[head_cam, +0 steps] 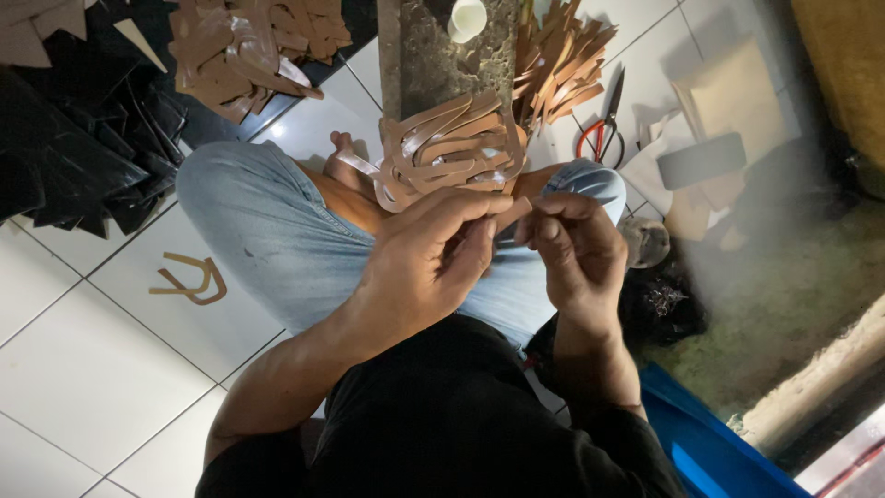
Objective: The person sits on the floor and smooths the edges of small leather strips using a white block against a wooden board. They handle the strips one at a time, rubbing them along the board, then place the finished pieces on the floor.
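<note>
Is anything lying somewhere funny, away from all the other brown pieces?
Yes. One brown Y-shaped strap lies alone on the white tiled floor, apart from the heap of straps above the knees. The left hand and right hand pinch a small brown piece together. Nothing looks spilled or broken.

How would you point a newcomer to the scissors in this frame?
Start at the dark stone block standing upright at the top centre, with tan strips fanned beside it. Just right of those strips, on the white tiled floor, lie the scissors. Their red handle loops and dark blades set them apart from the brown pieces around.
</note>
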